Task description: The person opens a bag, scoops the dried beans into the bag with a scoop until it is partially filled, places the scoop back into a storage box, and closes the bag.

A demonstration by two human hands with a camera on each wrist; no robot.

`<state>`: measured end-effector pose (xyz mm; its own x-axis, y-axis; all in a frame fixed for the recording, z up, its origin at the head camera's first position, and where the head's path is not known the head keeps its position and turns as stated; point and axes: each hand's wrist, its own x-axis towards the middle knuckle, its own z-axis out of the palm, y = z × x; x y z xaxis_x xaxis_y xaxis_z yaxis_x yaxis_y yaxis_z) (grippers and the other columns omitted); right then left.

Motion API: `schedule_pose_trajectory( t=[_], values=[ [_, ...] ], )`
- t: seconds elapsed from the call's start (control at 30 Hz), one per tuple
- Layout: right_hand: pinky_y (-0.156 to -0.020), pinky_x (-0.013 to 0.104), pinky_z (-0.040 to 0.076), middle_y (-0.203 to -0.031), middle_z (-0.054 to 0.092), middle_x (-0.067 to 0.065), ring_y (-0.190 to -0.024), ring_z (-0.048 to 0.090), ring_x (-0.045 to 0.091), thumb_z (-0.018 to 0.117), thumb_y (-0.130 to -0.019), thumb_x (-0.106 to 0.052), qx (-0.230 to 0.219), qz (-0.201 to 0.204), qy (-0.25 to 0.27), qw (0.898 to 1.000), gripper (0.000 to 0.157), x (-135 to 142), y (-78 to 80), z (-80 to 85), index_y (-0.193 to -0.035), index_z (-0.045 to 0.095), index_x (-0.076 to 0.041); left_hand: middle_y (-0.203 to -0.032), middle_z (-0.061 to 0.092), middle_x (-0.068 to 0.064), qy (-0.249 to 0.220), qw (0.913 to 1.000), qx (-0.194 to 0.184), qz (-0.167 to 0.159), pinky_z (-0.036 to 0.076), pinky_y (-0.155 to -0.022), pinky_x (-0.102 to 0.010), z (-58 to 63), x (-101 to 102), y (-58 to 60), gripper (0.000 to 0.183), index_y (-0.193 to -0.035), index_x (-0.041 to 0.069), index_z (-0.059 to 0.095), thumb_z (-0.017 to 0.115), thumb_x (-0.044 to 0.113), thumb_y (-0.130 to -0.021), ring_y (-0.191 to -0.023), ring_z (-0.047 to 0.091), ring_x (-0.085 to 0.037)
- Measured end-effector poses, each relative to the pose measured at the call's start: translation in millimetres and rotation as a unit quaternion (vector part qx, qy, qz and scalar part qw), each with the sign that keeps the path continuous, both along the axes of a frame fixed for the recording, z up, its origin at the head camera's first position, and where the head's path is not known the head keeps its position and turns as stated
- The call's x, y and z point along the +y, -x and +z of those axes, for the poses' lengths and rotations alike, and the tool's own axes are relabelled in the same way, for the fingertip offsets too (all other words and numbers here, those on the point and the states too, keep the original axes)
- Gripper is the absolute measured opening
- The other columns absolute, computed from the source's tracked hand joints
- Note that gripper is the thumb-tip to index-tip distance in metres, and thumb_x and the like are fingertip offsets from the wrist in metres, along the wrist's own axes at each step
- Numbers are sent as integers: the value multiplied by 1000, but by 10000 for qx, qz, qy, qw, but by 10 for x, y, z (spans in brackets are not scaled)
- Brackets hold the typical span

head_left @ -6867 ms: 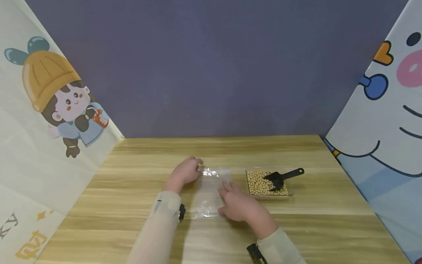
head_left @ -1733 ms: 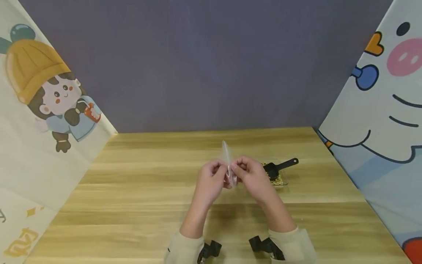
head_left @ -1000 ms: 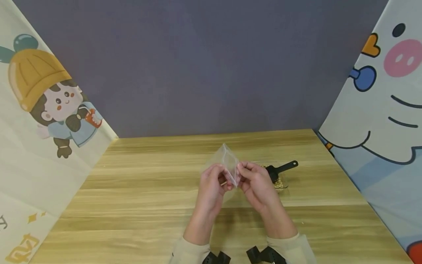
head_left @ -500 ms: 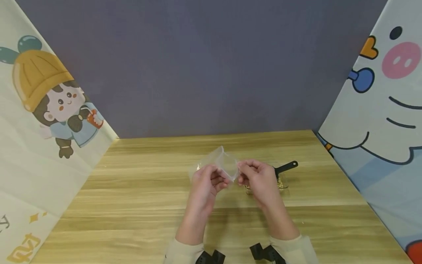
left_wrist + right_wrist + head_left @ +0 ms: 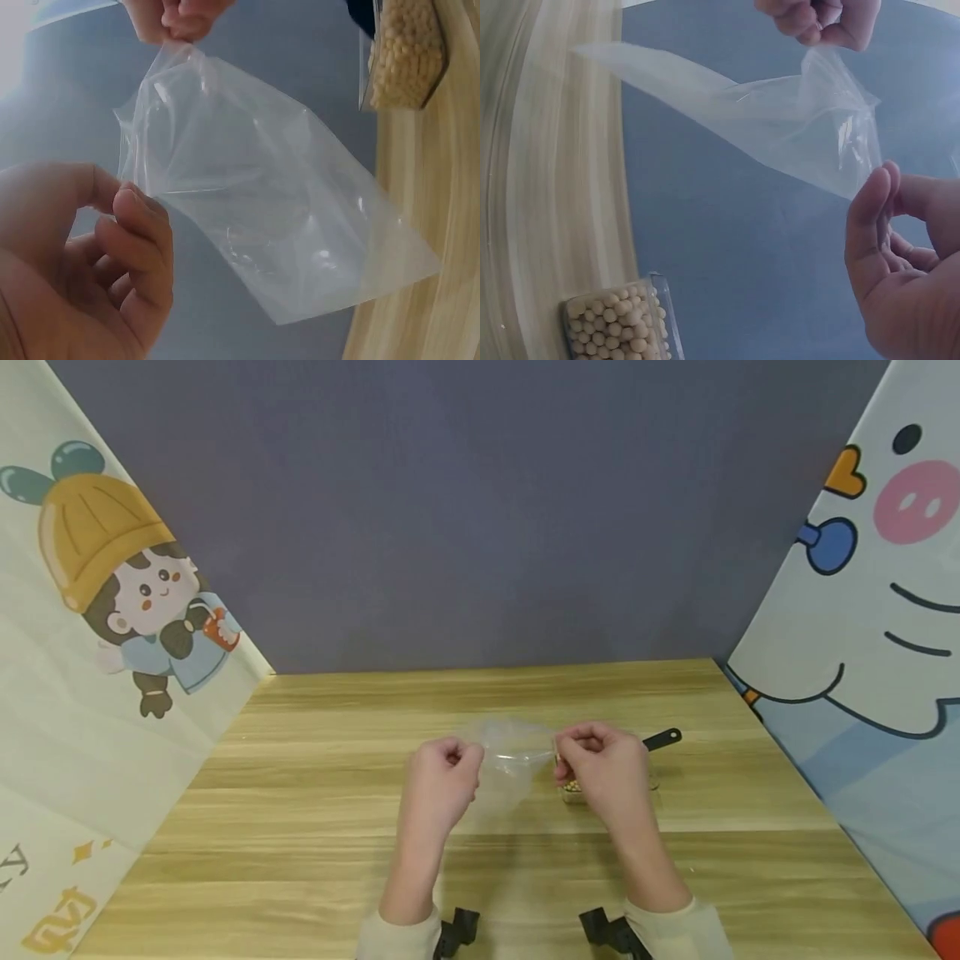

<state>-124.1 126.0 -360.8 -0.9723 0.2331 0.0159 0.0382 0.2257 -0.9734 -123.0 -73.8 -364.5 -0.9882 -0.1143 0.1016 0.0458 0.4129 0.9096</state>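
Between both hands hangs a clear plastic bag (image 5: pixel 510 768), held above the table. My left hand (image 5: pixel 442 785) pinches one side of its mouth between thumb and forefinger. On the other side, my right hand (image 5: pixel 606 768) pinches the opposite edge the same way. In the left wrist view the bag (image 5: pixel 262 180) spreads out sideways, its mouth edge stretched between the fingers and its closed end pointing away. The right wrist view shows the bag (image 5: pixel 757 112) narrow and creased near the fingertips. Nothing is visible inside it.
Behind my right hand stands a clear container (image 5: pixel 573 795) of soybeans, mostly hidden. A black scoop's handle (image 5: pixel 663 739) sticks out to its right. A wooden table (image 5: pixel 300 793) lies below, with a dark wall (image 5: pixel 480 527) behind and printed cartoon panels on both sides.
Earlier the bag lay flat on the table under both hands. It was then lifted and its mouth parted. Now the hands have moved apart, stretching the mouth sideways.
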Motion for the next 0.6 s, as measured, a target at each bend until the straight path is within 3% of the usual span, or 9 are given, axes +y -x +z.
schedule_pose_trajectory(
  t=[0.13,0.3,0.47,0.53,0.6],
  values=[
    [-58,34,65,-76,75,10,-61,73,19,70,-97,-14,54,-24,-329,9994,12,-8,-37,48,-100,74,-2,-58,58,1,583,9977,352,47,39,-44,-22,28,6,-38,27,-71,13,68,58,17,-96,-47,47,-11],
    [-58,25,56,-86,73,9,-69,67,19,70,-94,-16,253,64,-911,9955,10,-18,-110,129,-99,74,-9,-63,57,7,808,9883,1188,-513,43,-50,-22,-5,51,-64,24,-73,20,65,59,12,-95,-53,47,-7],
    [-64,24,55,-108,69,7,-88,67,17,74,-97,-23,531,619,-1536,9848,27,-37,-152,173,-123,72,-15,-77,60,5,1110,9624,2195,-1154,52,-62,-21,-29,104,-77,23,-70,17,60,59,6,-90,-70,56,-8],
    [-61,25,56,-111,69,7,-87,69,17,76,-98,-25,605,779,-1597,9822,30,-48,-161,178,-127,72,-16,-90,65,1,1173,9501,2512,-1429,57,-71,-25,-40,122,-86,21,-71,15,59,59,4,-89,-82,61,-11],
    [-56,26,56,-105,71,7,-78,68,16,76,-100,-26,617,828,-1629,9812,23,-55,-167,175,-121,75,-16,-106,69,-3,1094,9420,2682,-1694,60,-82,-32,-54,132,-95,21,-72,15,59,58,3,-90,-99,66,-17]
  ],
)
